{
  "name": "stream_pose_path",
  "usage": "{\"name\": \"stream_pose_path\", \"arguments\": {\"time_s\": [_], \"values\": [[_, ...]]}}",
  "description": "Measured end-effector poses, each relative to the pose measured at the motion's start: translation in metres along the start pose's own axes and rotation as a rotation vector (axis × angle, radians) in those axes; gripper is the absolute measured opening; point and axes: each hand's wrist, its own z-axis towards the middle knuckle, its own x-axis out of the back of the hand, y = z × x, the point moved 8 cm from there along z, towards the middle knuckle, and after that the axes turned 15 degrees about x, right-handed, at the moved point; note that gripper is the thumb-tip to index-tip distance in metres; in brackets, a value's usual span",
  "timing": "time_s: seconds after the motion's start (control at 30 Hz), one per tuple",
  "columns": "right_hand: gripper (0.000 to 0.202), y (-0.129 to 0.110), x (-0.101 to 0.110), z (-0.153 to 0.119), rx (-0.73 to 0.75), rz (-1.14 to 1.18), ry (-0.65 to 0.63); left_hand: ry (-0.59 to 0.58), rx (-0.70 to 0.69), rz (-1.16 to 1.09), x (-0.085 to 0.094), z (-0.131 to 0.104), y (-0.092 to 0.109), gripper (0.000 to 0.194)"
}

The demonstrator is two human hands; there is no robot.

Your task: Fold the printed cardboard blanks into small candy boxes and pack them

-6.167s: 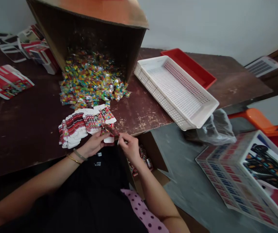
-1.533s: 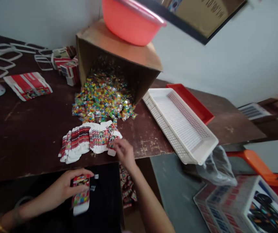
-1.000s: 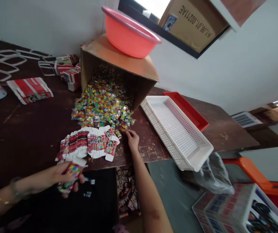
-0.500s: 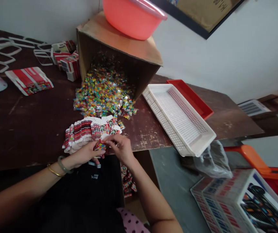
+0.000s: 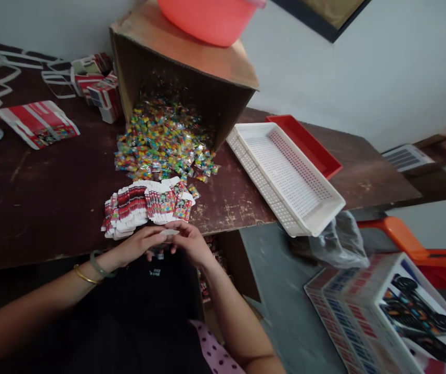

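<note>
Both my hands meet at the table's front edge around one small candy box [image 5: 170, 232], of which a white flap shows. My left hand [image 5: 145, 244] grips its left side, thumb on top. From the right, my right hand [image 5: 189, 241] pinches the same box; its printed face is hidden by fingers. Just beyond them lies a row of flat red-and-white candy boxes [image 5: 131, 205], overlapping one another. Behind that row, small clear packets of colourful candy [image 5: 164, 140] spill out of a cardboard box [image 5: 184, 62] lying on its side.
A pink basin [image 5: 211, 21] rests on the cardboard box. To the right are a white perforated basket [image 5: 285, 182] and a red tray [image 5: 309, 145]. Bundled cartons [image 5: 104, 93] stand at the left. Below the table edge, an open carton [image 5: 242, 265] holds filled packs.
My hands have brought the small box closer to my body and turned it, so a white flap now shows instead of the printed face. The view has shifted slightly.
</note>
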Motion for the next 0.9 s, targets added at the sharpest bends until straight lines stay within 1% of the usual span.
{"name": "stream_pose_path", "arguments": {"time_s": [0.1,0.2,0.27,0.33,0.4,0.43,0.5,0.57,0.6,0.67,0.77,0.8,0.83,0.9], "values": [[0.039,-0.017,0.000,0.000,-0.005,0.052,-0.024,-0.024,0.035,-0.099,0.001,0.001,0.000,0.042],[0.047,-0.019,-0.001,0.000,-0.047,0.147,-0.041,-0.073,0.057,-0.176,-0.002,0.000,0.001,0.044],[0.048,-0.015,-0.004,0.001,-0.069,0.120,-0.073,-0.089,0.059,-0.173,-0.004,-0.002,0.001,0.044],[0.043,-0.013,-0.006,0.004,-0.046,0.007,-0.105,-0.092,0.049,-0.141,-0.005,-0.005,0.003,0.043],[0.032,-0.020,-0.007,0.007,0.057,-0.192,-0.132,-0.061,0.034,-0.091,-0.004,-0.006,0.004,0.040],[0.026,-0.027,-0.009,0.008,0.136,-0.311,-0.159,-0.035,0.030,-0.075,-0.003,-0.006,0.003,0.038],[0.024,-0.043,-0.016,0.008,0.313,-0.522,-0.230,0.017,0.029,-0.074,0.002,-0.004,0.002,0.038],[0.025,-0.054,-0.021,0.005,0.438,-0.628,-0.270,0.048,0.026,-0.100,0.005,0.000,0.000,0.038],[0.025,-0.057,-0.021,0.004,0.467,-0.641,-0.265,0.047,0.018,-0.116,0.006,0.001,-0.001,0.038],[0.024,-0.061,-0.017,0.004,0.495,-0.638,-0.211,-0.006,-0.019,-0.162,0.005,0.003,0.000,0.036],[0.020,-0.063,-0.009,0.005,0.534,-0.654,-0.127,-0.182,-0.078,-0.205,-0.004,-0.002,0.004,0.035],[0.020,-0.062,-0.007,0.005,0.547,-0.668,-0.112,-0.216,-0.079,-0.195,-0.007,-0.004,0.004,0.035],[0.021,-0.060,-0.006,0.004,0.558,-0.690,-0.111,-0.226,-0.064,-0.180,-0.008,-0.006,0.003,0.036],[0.024,-0.053,-0.008,-0.002,0.577,-0.752,-0.148,-0.219,0.005,-0.153,-0.011,-0.009,-0.002,0.039]]}}
